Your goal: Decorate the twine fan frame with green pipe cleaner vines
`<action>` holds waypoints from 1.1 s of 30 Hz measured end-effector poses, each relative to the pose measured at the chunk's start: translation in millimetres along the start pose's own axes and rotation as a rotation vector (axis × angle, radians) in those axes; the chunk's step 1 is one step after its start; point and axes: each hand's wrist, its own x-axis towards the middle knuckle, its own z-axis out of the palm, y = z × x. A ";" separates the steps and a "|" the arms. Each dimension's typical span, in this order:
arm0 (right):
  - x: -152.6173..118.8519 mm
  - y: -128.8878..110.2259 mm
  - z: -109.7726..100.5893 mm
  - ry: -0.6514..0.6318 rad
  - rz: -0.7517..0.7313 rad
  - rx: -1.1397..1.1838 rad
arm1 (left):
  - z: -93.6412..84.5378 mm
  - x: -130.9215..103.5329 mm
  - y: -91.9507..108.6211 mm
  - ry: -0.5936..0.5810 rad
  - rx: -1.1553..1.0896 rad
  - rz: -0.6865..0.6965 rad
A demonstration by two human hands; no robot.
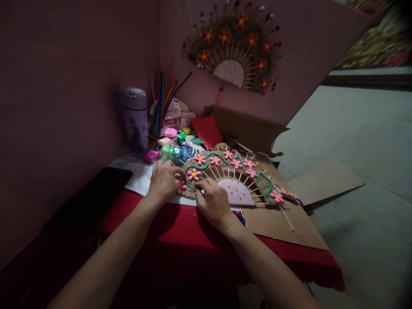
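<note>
Near the back left corner of the red-covered table (135,214), a purple tumbler (134,120) is standing, and to its right bright packets (170,132) are lying toward the back edge. The fan-shaped craft (206,168) is lying across the middle of the table, its left end near the front edge and over a white paper (135,181), its right end over a cardboard sheet (273,224) that is covering the front right corner. The decorating is seeming well advanced: from left to right, pink flowers (194,174) are already sitting along the woven band, and green strands (268,189) are winding between several of them. At the left end, a short green strand is showing between the two hands, so this part is probably being unfinished. Some sticks at the outer edge are showing bare ends, while those of the piece hanging on the wall (232,32) are carrying coloured tips. The left hand (165,179) is resting over the left end, knuckles up, its fingers bending inward with a narrow gap. The right hand (213,201) is reaching from the front edge, its thumb and fingers curling close together beside the strand. Whether either hand is really pinching it, one cannot tell.
</note>
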 end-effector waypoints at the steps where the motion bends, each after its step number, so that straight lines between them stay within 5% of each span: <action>1: -0.2 0.0 0.1 -0.006 -0.003 -0.005 | -0.1 0.0 0.2 0.005 -0.002 0.002; 33: -1.4 -3.6 -4.1 -0.116 0.022 -0.015 | 0.4 -1.1 0.9 0.012 -0.108 0.041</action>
